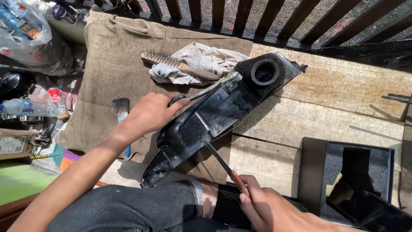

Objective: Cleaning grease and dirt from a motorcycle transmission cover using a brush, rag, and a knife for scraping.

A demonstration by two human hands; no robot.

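While the right hand (268, 208) — cut off at bottom — clamps a knife (223, 163), the left hand (150, 112) grips the black housing (219, 111) mid-frame.

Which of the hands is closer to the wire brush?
Left. The left hand rests on the black housing, just below the wire brush. The right hand is far lower, holding a knife.

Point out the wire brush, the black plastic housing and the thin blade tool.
wire brush (180, 65), head view, on its wooden back near the bristles.
black plastic housing (214, 112), head view, on its flat middle panel.
thin blade tool (219, 160), head view, on the metal blade.
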